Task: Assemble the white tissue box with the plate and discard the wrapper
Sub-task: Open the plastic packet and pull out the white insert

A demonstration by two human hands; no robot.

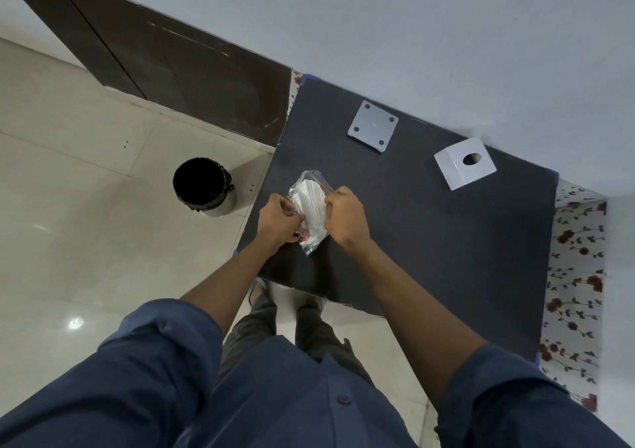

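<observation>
Over the near left part of the dark table (429,241), both my hands grip a pack of white tissues in a clear plastic wrapper (311,203). My left hand (278,220) pinches the wrapper's left side, my right hand (347,217) its right side. The white tissue box (464,164), with a round hole in its upper face, stands at the far right of the table. A square white plate (372,126) with four dark dots at its corners lies flat at the far middle, apart from the box.
A bin with a black liner (202,186) stands on the tiled floor to the left of the table. A dark wooden panel (154,55) runs along the wall at the far left. A floral cloth (577,269) shows past the table's right edge.
</observation>
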